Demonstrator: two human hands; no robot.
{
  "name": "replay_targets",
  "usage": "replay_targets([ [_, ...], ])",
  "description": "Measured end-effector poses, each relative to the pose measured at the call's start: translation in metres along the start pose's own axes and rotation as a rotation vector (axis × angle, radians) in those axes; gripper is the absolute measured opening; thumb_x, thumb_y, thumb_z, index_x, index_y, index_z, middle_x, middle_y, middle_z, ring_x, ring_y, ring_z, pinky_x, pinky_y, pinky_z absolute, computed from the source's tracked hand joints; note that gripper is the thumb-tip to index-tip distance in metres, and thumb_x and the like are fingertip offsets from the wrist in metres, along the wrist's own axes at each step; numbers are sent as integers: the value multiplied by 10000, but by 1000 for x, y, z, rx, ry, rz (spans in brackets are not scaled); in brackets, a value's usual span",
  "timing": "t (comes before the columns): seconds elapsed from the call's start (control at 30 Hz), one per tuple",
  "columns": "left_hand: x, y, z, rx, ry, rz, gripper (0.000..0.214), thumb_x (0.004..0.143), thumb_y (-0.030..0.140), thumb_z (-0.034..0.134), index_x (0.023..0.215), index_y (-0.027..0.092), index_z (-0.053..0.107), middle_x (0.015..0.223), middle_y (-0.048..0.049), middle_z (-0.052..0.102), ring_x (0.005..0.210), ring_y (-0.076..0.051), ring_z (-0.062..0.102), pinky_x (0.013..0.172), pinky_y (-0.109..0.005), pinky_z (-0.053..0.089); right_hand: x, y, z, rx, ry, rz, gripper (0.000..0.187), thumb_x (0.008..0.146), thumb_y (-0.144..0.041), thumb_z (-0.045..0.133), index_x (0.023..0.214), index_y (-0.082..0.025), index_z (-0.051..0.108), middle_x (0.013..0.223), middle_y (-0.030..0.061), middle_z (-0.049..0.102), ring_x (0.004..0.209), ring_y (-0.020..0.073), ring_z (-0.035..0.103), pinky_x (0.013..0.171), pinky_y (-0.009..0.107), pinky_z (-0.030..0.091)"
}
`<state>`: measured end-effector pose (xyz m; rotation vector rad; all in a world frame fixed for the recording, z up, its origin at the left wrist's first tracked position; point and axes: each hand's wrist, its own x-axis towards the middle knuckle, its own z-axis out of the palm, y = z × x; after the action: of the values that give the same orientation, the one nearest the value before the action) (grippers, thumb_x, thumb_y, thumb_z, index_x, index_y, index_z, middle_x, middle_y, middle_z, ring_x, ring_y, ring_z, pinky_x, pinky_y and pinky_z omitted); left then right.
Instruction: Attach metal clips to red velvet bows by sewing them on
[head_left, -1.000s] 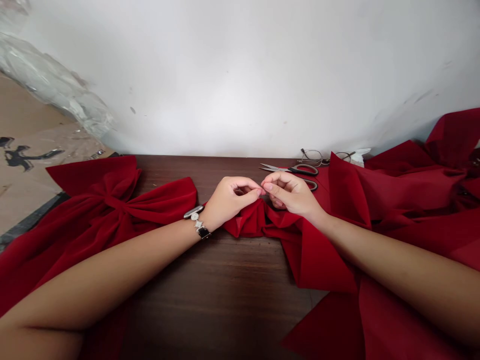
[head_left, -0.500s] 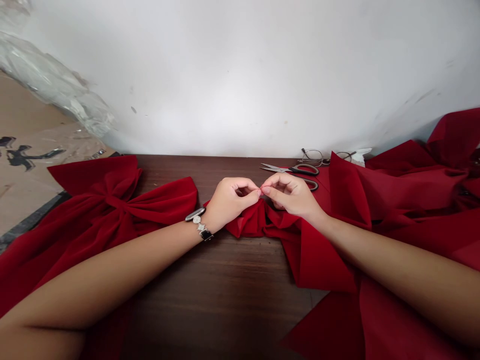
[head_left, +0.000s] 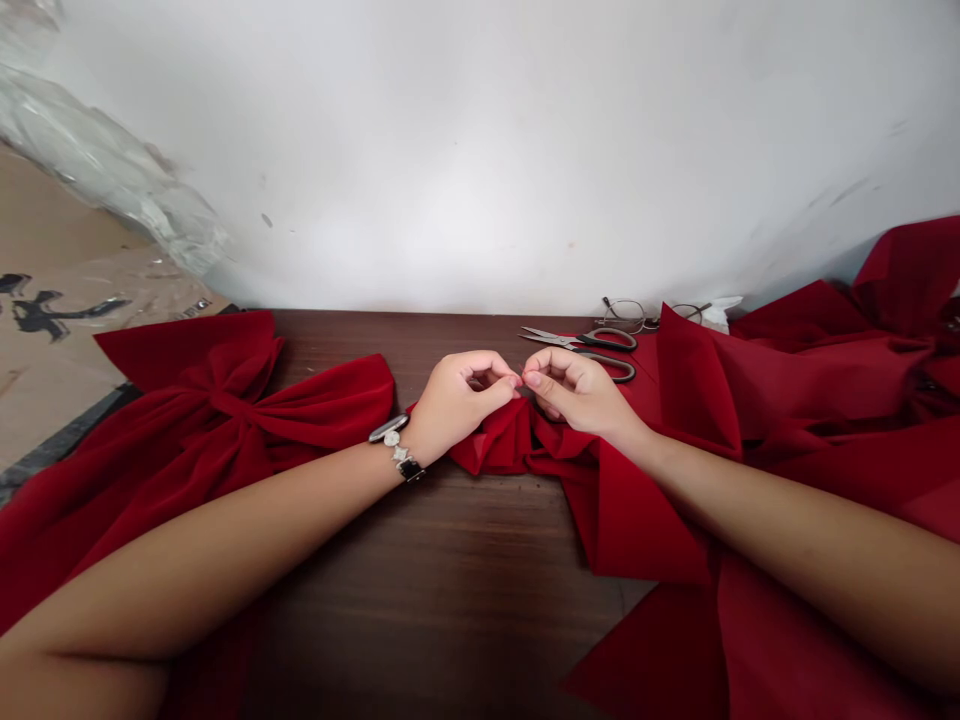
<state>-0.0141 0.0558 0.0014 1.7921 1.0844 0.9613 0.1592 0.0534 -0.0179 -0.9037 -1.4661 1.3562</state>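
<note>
My left hand [head_left: 466, 400] and my right hand [head_left: 574, 392] meet tip to tip over the table, each with thumb and forefinger pinched. What sits between the fingertips is too small to make out; it may be a red thread. Just beneath them lies a gathered piece of red velvety fabric [head_left: 499, 445], bunched into folds. A wide strip of that fabric trails right, under my right wrist. Left of my left hand rests a large red bow [head_left: 232, 405] with a knotted centre, partly covered by my forearm.
Scissors [head_left: 592, 345] with dark handles lie behind my right hand, blades slightly apart. Eyeglasses [head_left: 630, 312] and a crumpled white tissue [head_left: 721, 312] are near the wall. More red fabric [head_left: 832, 370] is heaped at right. A taped cardboard box [head_left: 90, 290] stands at left beside the brown table [head_left: 420, 580].
Both hands have barely shifted, rising very slightly with fingertips still together. The fabric, bow and scissors stay where they were.
</note>
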Motion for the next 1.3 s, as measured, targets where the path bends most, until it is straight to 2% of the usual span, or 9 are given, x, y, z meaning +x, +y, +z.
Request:
replay_targets([
  [0.2,0,2,0,-28,2,-8,150,764,250,621,680,130,655,688,-19,682,625,-102,570,607,-207,457,0,0,-2,-10,-49,14,466,749,-603,669,801,-165,518,567,-71,439,426,41,349,400,207,269],
  [0.6,1,1,-1,-34,-36,-59,153,751,251,676,786,110,726,734,-44,722,661,-115,618,657,-224,501,1,-1,-1,12,-36,29,484,715,-617,690,791,-169,522,543,-83,436,414,36,351,390,202,258],
  [0.8,1,2,-2,-37,-31,-65,145,757,250,661,723,113,693,701,-27,705,630,-100,598,630,-208,490,0,-1,-1,55,0,63,450,715,-568,712,823,-168,538,571,-72,484,402,32,363,375,199,255],
  [0.97,1,1,-2,-28,-24,-64,137,752,242,653,699,117,671,692,-17,690,631,-98,584,626,-206,478,-1,-2,0,22,48,87,421,661,-475,777,849,-148,591,670,-31,570,424,29,405,372,197,267],
  [1.17,-1,1,-2,12,-33,-52,168,773,274,640,704,122,661,704,-20,679,641,-105,579,629,-214,470,-1,0,0,-45,60,11,383,699,-505,734,732,-157,576,576,-42,531,431,49,411,394,204,301],
  [1.3,-2,2,-1,30,-29,-29,164,780,266,630,685,133,638,696,-10,666,620,-98,560,617,-211,461,-1,-2,0,-53,41,21,354,733,-484,705,750,-167,547,541,-69,472,412,46,388,399,202,304],
])
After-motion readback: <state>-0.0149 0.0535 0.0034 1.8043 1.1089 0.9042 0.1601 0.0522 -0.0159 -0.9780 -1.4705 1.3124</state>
